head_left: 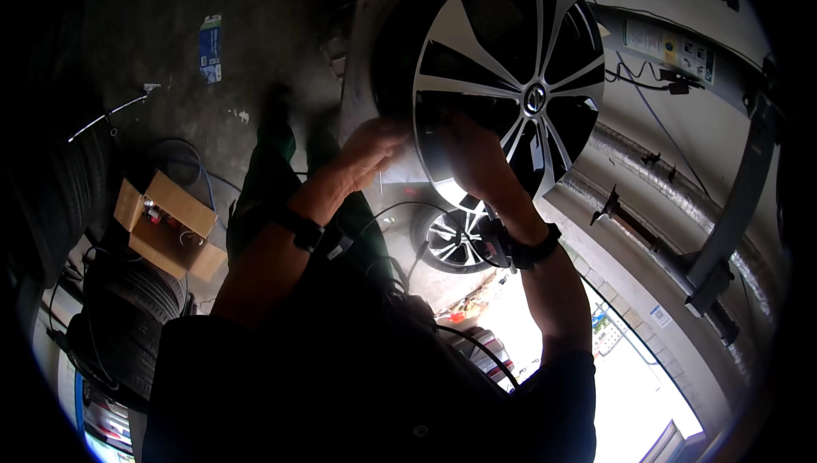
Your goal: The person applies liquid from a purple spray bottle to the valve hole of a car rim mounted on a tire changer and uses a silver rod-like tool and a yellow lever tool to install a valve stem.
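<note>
A large alloy wheel rim (492, 66) with black and silver spokes stands upright in front of me, its face turned to the right. My left hand (374, 150) is beside its left edge, the fingers curled in and their tips lost in shadow. Whatever they hold, if anything, is hidden. Across the lower left of the wheel's face lies my right hand (478, 161). Its fingers merge into the dark area behind the spokes, so their grip does not show. Dark bands circle both of my wrists.
A second wheel (458, 240) lies below my right wrist. At the left are an open cardboard box (175, 229) with small items in it and stacked tyres (128, 327). Pipes and a grey metal bracket (739, 195) run along the right wall. A blue carton (210, 48) lies on the floor.
</note>
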Motion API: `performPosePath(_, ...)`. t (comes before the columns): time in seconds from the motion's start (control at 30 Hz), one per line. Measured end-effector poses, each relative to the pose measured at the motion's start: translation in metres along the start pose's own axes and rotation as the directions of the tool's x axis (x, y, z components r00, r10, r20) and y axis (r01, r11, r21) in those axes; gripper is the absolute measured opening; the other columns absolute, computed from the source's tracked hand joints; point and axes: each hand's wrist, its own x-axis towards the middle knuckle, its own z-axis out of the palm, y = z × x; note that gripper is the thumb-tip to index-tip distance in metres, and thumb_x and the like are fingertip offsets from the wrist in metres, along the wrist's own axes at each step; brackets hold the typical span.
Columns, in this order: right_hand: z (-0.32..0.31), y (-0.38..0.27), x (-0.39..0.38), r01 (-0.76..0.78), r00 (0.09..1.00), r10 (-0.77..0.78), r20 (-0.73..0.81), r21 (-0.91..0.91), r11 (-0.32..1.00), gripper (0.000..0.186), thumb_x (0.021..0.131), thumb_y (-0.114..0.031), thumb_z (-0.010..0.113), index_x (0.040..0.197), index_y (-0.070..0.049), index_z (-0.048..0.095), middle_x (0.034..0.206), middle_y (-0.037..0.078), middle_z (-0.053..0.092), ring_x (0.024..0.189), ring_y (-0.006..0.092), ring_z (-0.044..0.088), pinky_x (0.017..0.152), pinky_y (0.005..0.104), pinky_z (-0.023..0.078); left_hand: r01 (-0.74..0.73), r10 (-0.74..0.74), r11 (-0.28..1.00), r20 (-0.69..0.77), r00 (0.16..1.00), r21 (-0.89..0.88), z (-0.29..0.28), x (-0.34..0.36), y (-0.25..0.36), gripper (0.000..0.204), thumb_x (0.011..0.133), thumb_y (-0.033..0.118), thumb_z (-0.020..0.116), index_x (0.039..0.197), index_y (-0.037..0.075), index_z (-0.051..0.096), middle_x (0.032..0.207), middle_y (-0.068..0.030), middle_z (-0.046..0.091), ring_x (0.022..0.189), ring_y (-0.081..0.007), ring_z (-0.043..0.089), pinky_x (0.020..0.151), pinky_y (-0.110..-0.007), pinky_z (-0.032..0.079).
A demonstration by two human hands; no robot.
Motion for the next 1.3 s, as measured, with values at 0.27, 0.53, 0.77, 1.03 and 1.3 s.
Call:
performPosePath(0.27, 0.009, 0.023, 0.001, 0.161, 0.987, -0.160, 0.010, -0.089, 0.983, 0.023, 0.099, -0.017, 0.055, 0.111, 0.002, 0.058, 0.090, 0.029, 0.067, 0.086, 0.0486, 0.066, 0.072, 0.0512, 0.055, -0.003, 0.003, 1.000, -0.016, 1.000, -0.004, 0.007, -0.007, 0.010, 0.008, 0.099, 0.006, 0.057, 0.105, 0.006, 0.063, 0.075, 0.0004, 0.055, 0.063, -0.0074, 0.053, 0.041, -0.016, 0.029)
performPosePath(0.53, 0.017, 0.042, -0.003, 0.134, 0.990, -0.112, 0.091, -0.296, 0.946, 0.023, 0.094, -0.014, 0.057, 0.105, 0.006, 0.058, 0.085, 0.027, 0.069, 0.082, 0.0451, 0.070, 0.069, 0.0491, 0.058, 0.090, -0.082, 0.979, -0.050, 0.995, 0.183, 0.008, -0.011, 0.019, 0.007, 0.100, 0.012, 0.059, 0.105, 0.013, 0.064, 0.078, 0.0017, 0.056, 0.063, -0.0064, 0.057, 0.040, -0.017, 0.026)
performPosePath(0.77, 0.002, 0.033, -0.010, -0.006, 0.997, 0.038, 0.065, -0.438, 0.899, 0.023, 0.090, -0.013, 0.056, 0.107, 0.001, 0.059, 0.086, 0.023, 0.071, 0.081, 0.0419, 0.071, 0.068, 0.0487, 0.059, 0.105, -0.080, 0.916, -0.081, 0.994, 0.387, 0.006, -0.010, 0.027, 0.006, 0.096, 0.009, 0.059, 0.100, 0.011, 0.063, 0.077, -0.0003, 0.058, 0.059, -0.0061, 0.054, 0.042, -0.019, 0.027)
performPosePath(1.03, 0.007, 0.017, -0.052, -0.144, 0.980, 0.114, -0.164, -0.187, 0.972, 0.028, 0.089, -0.009, 0.057, 0.116, -0.003, 0.060, 0.084, 0.025, 0.070, 0.081, 0.0417, 0.070, 0.071, 0.0481, 0.057, 0.176, -0.154, 0.841, -0.086, 0.984, 0.512, 0.010, -0.009, 0.036, 0.010, 0.098, 0.017, 0.062, 0.105, 0.010, 0.063, 0.074, -0.0008, 0.059, 0.058, -0.0066, 0.051, 0.043, -0.022, 0.027)
performPosePath(1.3, 0.049, -0.049, -0.104, -0.263, 0.903, 0.371, -0.218, 0.402, 0.877, 0.018, 0.090, -0.010, 0.061, 0.104, -0.003, 0.071, 0.090, 0.023, 0.071, 0.088, 0.0392, 0.071, 0.077, 0.0438, 0.056, 0.224, -0.188, 0.694, -0.129, 0.974, 0.684, 0.022, -0.010, 0.050, 0.012, 0.096, 0.018, 0.063, 0.103, 0.010, 0.065, 0.075, 0.0024, 0.057, 0.056, -0.0060, 0.048, 0.045, -0.023, 0.027)
